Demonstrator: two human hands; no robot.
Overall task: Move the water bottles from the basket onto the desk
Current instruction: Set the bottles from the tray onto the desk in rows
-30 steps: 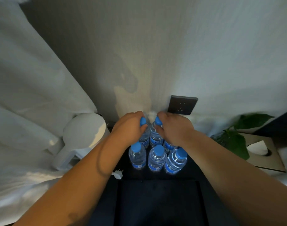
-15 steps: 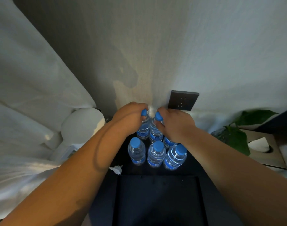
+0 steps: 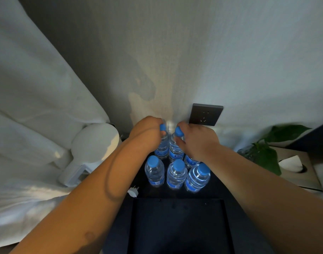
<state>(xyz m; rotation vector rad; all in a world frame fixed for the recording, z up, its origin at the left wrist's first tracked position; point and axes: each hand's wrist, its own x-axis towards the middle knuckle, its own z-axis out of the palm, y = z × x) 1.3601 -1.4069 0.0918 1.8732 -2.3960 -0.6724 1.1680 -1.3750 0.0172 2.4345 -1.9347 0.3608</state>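
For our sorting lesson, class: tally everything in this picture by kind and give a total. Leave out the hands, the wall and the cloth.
Water bottles: 6
Dark basket: 1
Wall socket: 1
White plug: 1
Tissue box: 1
Leafy plant: 1
White appliance: 1
Total: 12
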